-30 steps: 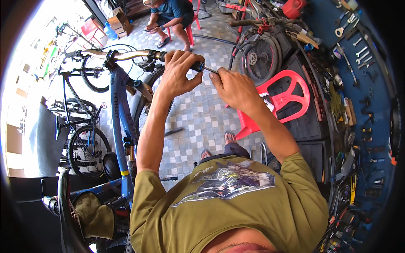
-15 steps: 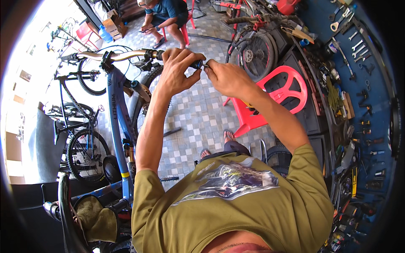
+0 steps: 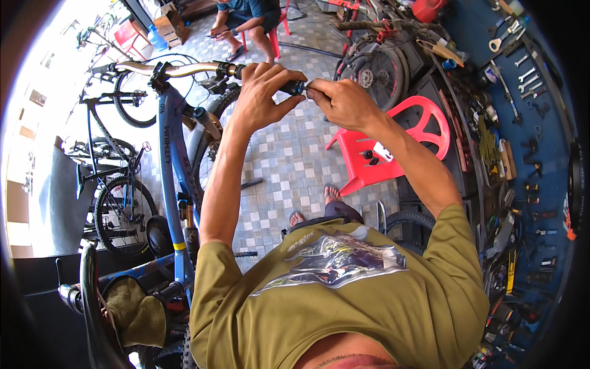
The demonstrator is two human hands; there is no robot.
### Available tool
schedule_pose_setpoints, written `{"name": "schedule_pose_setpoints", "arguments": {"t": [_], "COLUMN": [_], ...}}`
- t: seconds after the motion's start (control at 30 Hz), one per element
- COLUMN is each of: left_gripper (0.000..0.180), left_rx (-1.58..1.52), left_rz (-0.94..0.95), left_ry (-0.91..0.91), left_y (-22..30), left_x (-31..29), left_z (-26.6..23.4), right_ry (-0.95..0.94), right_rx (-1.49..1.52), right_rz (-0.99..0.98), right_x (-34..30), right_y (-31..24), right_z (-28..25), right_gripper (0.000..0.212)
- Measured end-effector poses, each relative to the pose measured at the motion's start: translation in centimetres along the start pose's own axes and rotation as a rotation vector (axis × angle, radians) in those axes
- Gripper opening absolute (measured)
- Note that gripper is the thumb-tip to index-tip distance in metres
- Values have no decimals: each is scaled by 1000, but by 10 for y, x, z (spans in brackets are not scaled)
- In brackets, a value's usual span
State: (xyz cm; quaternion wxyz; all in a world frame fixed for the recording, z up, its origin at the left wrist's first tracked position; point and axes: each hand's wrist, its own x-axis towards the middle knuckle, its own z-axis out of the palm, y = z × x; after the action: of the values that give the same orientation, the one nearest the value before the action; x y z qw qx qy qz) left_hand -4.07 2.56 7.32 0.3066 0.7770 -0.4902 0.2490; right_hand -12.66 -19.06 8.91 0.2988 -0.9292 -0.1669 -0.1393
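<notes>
A blue mountain bike frame (image 3: 169, 132) stands on my left, its bronze handlebar (image 3: 193, 69) reaching across toward my hands. My left hand (image 3: 261, 101) is closed over the black handlebar grip (image 3: 289, 87) at the bar's right end. A blue ring shows at the outer end of that grip. My right hand (image 3: 349, 106) pinches a thin metal tool by the grip's end; its tip meets or nearly meets the end, and the fingers hide most of it, so its exact kind is unclear.
A red plastic chair (image 3: 369, 169) with small black parts and a white item on its seat stands to the right. Hand tools hang on the blue wall panel (image 3: 541, 147). Other bikes, a black one (image 3: 126, 197) among them, stand left. Someone sits (image 3: 249, 24) at the back.
The view has shifted slightly. More of the grip's outer end shows beyond my left hand, and my right hand has turned a little at the tool. Small parts on the chair are now visible.
</notes>
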Motion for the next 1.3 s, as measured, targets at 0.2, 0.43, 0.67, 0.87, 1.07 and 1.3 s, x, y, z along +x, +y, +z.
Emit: {"name": "schedule_pose_setpoints", "arguments": {"t": [0.2, 0.43, 0.67, 0.87, 1.07, 1.3], "left_gripper": [37, 34, 32, 35, 38, 38], "left_rx": [-4, -34, -43, -59, -62, -81], "left_rz": [-44, -6, 1, -7, -36, -25], "left_ry": [-38, -59, -66, -34, -81, -42], "left_y": [6, 2, 4, 0, 4, 7], "left_x": [1, -3, 2, 2, 2, 5], "left_z": [-3, -7, -4, 3, -6, -3], "right_ry": [139, 268, 137, 351, 308, 189], "right_rx": [155, 359, 332, 555, 329, 114], "right_rz": [174, 241, 177, 292, 279, 87], "right_x": [-13, -25, -19, -27, -26, -12], "right_y": [-16, -15, 6, -1, -14, -1], "right_z": [22, 48, 23, 58, 43, 8], "right_gripper": [22, 27, 25, 28, 23, 22]}}
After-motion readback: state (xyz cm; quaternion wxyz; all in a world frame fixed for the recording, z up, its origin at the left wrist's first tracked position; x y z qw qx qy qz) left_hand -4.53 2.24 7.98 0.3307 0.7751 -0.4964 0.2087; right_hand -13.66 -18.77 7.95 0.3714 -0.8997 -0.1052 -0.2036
